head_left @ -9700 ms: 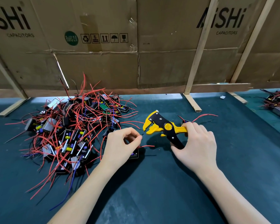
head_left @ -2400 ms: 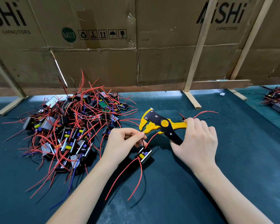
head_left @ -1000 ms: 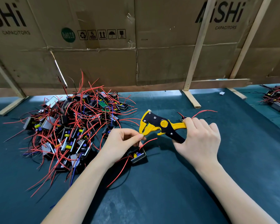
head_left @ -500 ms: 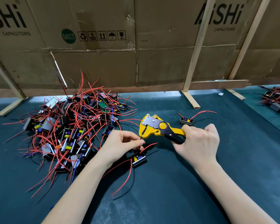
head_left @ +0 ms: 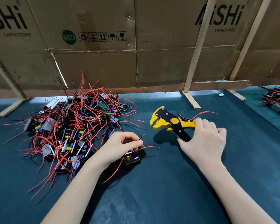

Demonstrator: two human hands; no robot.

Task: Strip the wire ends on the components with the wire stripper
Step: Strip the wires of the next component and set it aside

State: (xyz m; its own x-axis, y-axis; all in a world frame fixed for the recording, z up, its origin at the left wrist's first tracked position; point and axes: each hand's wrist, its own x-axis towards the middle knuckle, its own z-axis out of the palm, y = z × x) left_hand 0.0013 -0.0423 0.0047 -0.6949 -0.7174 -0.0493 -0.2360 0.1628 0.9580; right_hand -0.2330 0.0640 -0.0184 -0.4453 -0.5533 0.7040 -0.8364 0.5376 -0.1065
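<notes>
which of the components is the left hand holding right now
The lone black component under the left hand, lying apart from the big pile, between it and the wire stripper.

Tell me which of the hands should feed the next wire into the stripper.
Left. The left hand already pinches a black wire of the component near the wire stripper, which the right hand grips.

The wire stripper (head_left: 170,122) is yellow and black. Left of it, the pile of components (head_left: 71,126) bristles with red wires. The table (head_left: 168,183) is dark teal; brown cardboard (head_left: 103,65) with black lettering stands behind.
</notes>
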